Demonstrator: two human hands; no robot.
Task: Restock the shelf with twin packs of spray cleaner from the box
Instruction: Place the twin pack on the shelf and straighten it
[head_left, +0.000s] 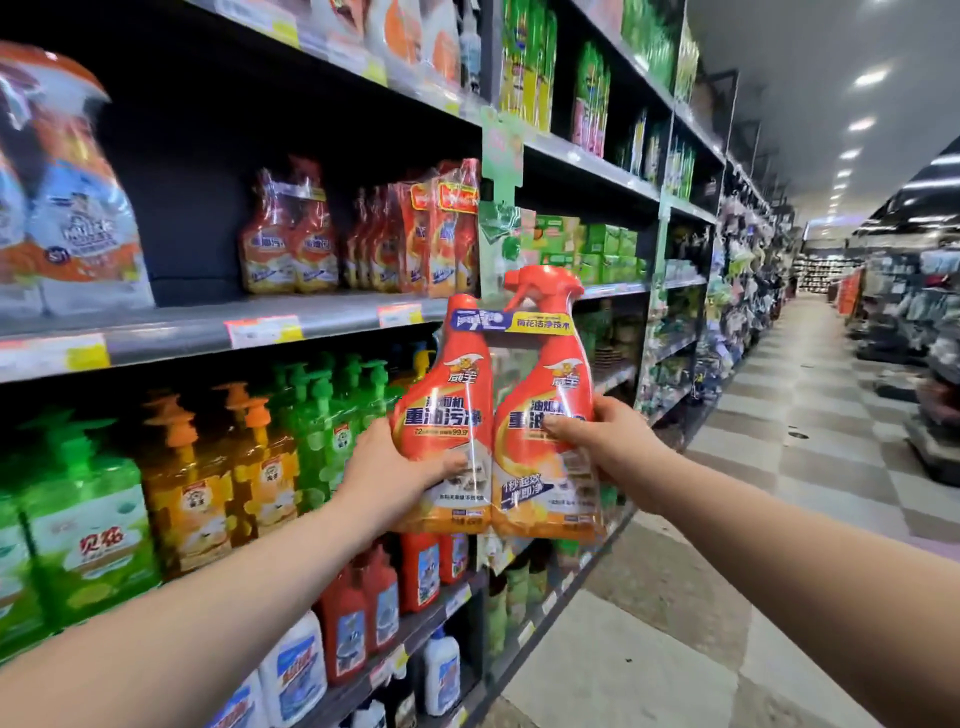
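An orange twin pack of spray cleaner (493, 415), two bottles wrapped in clear film, is held upright in front of the shelving. My left hand (387, 467) grips its left bottle, thumb across the front. My right hand (597, 436) grips the right bottle from the side. On the grey shelf (171, 332) up and to the left stand more twin packs of the same cleaner (363, 239), with a dark gap to their left. The box is out of view.
Big blue-and-orange packs (67, 208) stand at the shelf's left end. Green and orange pump bottles (208, 467) fill the shelf below, red and white bottles (374, 613) lower still. Green goods sit further right. A tiled aisle (779, 467) runs away on the right.
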